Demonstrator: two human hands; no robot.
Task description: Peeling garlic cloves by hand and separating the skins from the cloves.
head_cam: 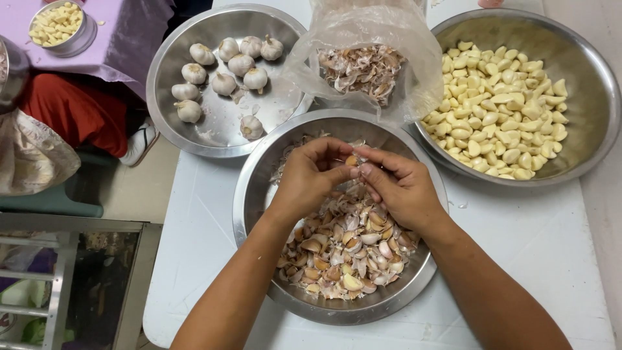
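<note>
Head view: both hands meet over the middle bowl (249,194) of unpeeled cloves, the left hand (310,178) and right hand (400,188) pinching one clove (351,161) between their fingertips, just above the pile. Behind stand a bowl of whole bulbs (162,97), a bag of skins (363,65), and a bowl of peeled cloves (589,91) on the white table (538,246).

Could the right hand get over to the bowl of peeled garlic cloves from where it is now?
Probably yes: the right hand is beside that bowl, nothing lies between them, but its fingers pinch a clove.
</note>
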